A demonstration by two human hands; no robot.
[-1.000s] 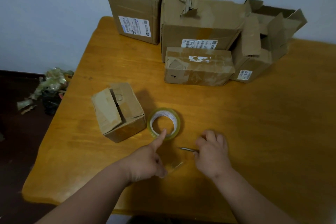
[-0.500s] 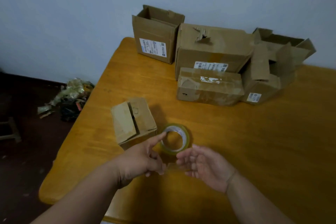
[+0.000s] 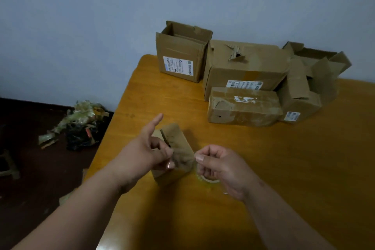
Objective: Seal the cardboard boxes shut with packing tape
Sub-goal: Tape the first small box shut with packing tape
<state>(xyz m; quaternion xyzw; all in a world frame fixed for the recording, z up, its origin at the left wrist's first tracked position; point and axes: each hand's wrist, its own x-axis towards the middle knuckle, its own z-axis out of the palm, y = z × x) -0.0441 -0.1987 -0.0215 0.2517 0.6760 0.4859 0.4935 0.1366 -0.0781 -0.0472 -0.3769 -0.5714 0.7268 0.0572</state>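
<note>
A short strip of clear packing tape [image 3: 183, 161] is stretched between my two hands, just above a small cardboard box [image 3: 176, 142] whose top flaps show a gap. My left hand [image 3: 151, 152] pinches the strip's left end, its forefinger pointing up and away. My right hand [image 3: 215, 165] pinches the right end between thumb and curled fingers. The tape roll [image 3: 207, 180] lies flat on the table, mostly hidden under my right hand.
Several larger cardboard boxes stand at the back of the orange wooden table [image 3: 263, 158]: an open one [image 3: 180, 55], a torn one [image 3: 243, 67], a taped flat one [image 3: 243, 107], a crumpled one [image 3: 310, 83]. Tape scraps [image 3: 79, 122] lie on the dark floor to the left.
My right hand let go of a metal tool and took the tape strip's free end. Both hands lifted the strip over the small box. The view swung left and up.
</note>
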